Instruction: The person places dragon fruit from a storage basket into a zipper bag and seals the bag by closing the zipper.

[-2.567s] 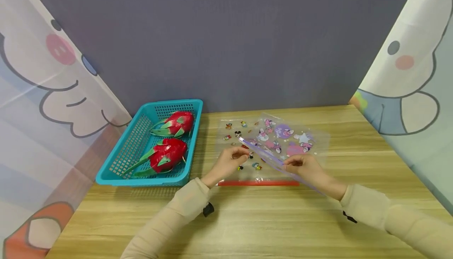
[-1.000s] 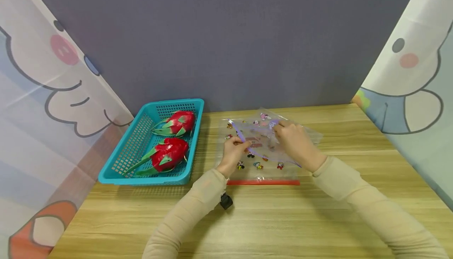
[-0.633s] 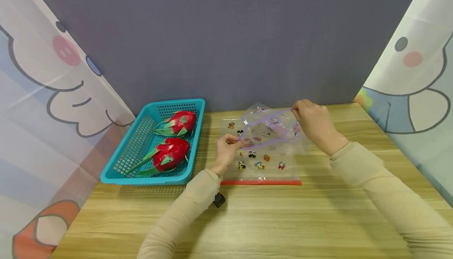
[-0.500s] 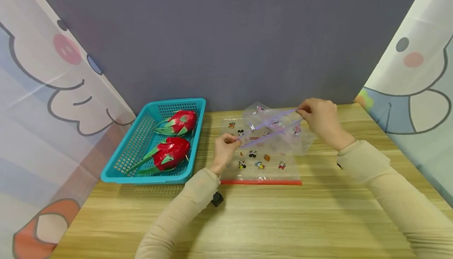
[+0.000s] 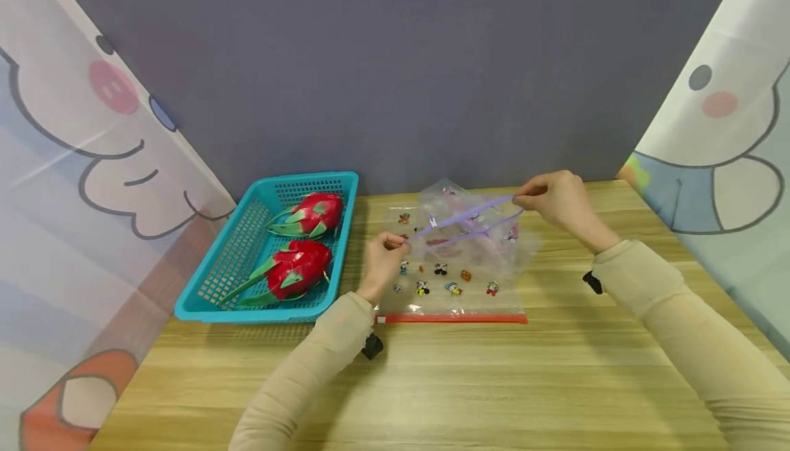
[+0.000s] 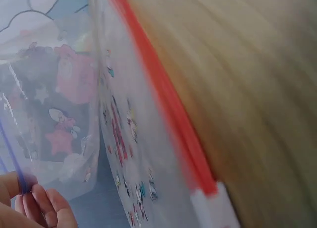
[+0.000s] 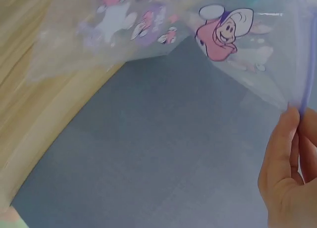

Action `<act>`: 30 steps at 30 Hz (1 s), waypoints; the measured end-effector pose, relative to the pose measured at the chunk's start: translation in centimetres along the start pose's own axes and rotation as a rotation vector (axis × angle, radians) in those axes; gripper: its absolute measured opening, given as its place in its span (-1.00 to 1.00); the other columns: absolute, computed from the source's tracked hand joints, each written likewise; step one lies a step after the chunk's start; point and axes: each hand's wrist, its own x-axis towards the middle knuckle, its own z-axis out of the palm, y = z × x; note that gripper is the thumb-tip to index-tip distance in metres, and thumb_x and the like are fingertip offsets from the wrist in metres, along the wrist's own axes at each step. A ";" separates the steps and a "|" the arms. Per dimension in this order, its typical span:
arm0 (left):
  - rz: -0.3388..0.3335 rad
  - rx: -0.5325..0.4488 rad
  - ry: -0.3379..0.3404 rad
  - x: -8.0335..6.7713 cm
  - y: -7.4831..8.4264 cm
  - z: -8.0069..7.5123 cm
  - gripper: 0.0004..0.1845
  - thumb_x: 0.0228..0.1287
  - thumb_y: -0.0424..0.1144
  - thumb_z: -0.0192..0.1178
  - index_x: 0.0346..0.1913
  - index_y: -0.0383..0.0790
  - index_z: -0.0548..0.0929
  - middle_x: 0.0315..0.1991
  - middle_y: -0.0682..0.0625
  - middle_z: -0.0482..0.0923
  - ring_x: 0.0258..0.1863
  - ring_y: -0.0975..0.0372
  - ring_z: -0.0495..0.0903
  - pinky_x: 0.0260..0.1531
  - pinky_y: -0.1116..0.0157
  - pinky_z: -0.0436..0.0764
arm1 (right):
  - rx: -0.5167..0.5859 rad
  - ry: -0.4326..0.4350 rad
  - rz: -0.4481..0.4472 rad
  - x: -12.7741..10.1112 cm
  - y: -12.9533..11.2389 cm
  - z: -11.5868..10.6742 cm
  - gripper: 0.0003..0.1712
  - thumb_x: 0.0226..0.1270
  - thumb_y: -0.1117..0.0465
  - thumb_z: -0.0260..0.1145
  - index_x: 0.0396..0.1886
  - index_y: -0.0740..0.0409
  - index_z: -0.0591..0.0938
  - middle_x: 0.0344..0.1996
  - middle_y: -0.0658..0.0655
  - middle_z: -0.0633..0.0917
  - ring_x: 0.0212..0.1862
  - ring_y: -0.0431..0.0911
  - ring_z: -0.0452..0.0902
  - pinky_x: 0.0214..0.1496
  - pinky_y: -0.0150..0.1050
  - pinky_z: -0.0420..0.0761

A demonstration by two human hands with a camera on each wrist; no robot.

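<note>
Between my hands a clear zipper bag with a purple zip strip [image 5: 463,216] and pink cartoon prints is stretched, its mouth parted into two purple edges. My left hand [image 5: 384,262] pinches the strip's left end between thumb and fingers, which the left wrist view shows close up. At the other end, my right hand [image 5: 558,204] pinches the purple edge near the corner. A white slider [image 5: 433,222] sits on the strip, nearer the left hand. Beneath lies a second clear bag [image 5: 453,300] with small cartoon prints and a red zip [image 5: 457,318], flat on the table.
Left of the bags stands a blue plastic basket [image 5: 264,315] holding two red dragon fruits [image 5: 299,269] with green leaf tips. The wooden table [image 5: 469,389] backs onto a dark grey panel [image 5: 395,81], with cartoon-printed cloths on both sides.
The purple-zip bag has been turned and lifted, and its mouth spread apart. My right hand has moved up and away to a far corner; my left hand has shifted slightly left, holding the strip.
</note>
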 end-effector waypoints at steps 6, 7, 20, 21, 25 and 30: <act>0.005 -0.035 -0.014 -0.1 0.2 0.4 -0.85 0.02 -0.34 0.24 -0.30 -0.30 0.60 -0.43 -0.04 0.55 -0.49 0.26 0.49 -0.49 0.39 0.50 | 0.059 0.007 0.027 -0.1 -0.7 0.2 -0.70 0.15 0.05 0.34 -0.29 0.19 0.72 -0.44 0.15 0.73 -0.49 -0.19 0.53 -0.52 -0.26 0.45; 0.006 -0.036 -0.018 -0.1 0.3 0.4 -0.85 0.02 -0.34 0.24 -0.30 -0.30 0.60 -0.44 -0.03 0.55 -0.49 0.25 0.49 -0.48 0.38 0.51 | 0.057 0.011 0.022 -0.2 -0.8 0.3 -0.72 0.15 0.06 0.34 -0.29 0.19 0.72 -0.44 0.15 0.72 -0.49 -0.17 0.52 -0.51 -0.26 0.44; -0.060 -0.099 -0.188 -0.9 1.0 0.9 -0.80 0.13 -0.30 0.24 -0.24 -0.38 0.56 -0.44 0.00 0.52 -0.42 0.22 0.55 -0.17 0.17 0.61 | 0.002 -0.024 -0.033 0.1 -0.8 1.8 -0.82 0.16 0.15 0.33 -0.34 0.16 0.72 -0.48 0.18 0.72 -0.55 -0.16 0.52 -0.54 -0.28 0.43; -0.057 -0.098 -0.193 -0.9 1.0 0.8 -0.80 0.14 -0.29 0.24 -0.24 -0.38 0.57 -0.45 0.00 0.53 -0.40 0.16 0.57 -0.15 0.13 0.60 | 0.002 -0.024 -0.030 0.1 -0.8 1.9 -0.82 0.16 0.15 0.33 -0.34 0.16 0.73 -0.47 0.17 0.72 -0.55 -0.17 0.52 -0.53 -0.29 0.43; -0.044 -0.097 -0.222 -1.0 1.0 0.7 -0.74 0.17 -0.22 0.23 -0.19 -0.36 0.58 -0.40 -0.03 0.54 -0.25 -0.05 0.58 -0.10 0.06 0.57 | 0.008 -0.038 -0.033 0.2 -0.9 2.3 -0.81 0.15 0.15 0.34 -0.35 0.18 0.73 -0.44 0.17 0.72 -0.50 -0.11 0.55 -0.47 -0.29 0.44; -0.022 -0.077 -0.272 -1.2 0.9 0.5 -0.72 0.17 -0.17 0.23 -0.14 -0.30 0.59 -0.29 -0.06 0.56 -0.20 -0.02 0.56 -0.06 0.01 0.53 | 0.027 -0.050 -0.040 0.3 -0.8 2.6 -0.78 0.15 0.13 0.35 -0.33 0.20 0.72 -0.40 0.20 0.72 -0.40 0.00 0.59 -0.44 -0.30 0.47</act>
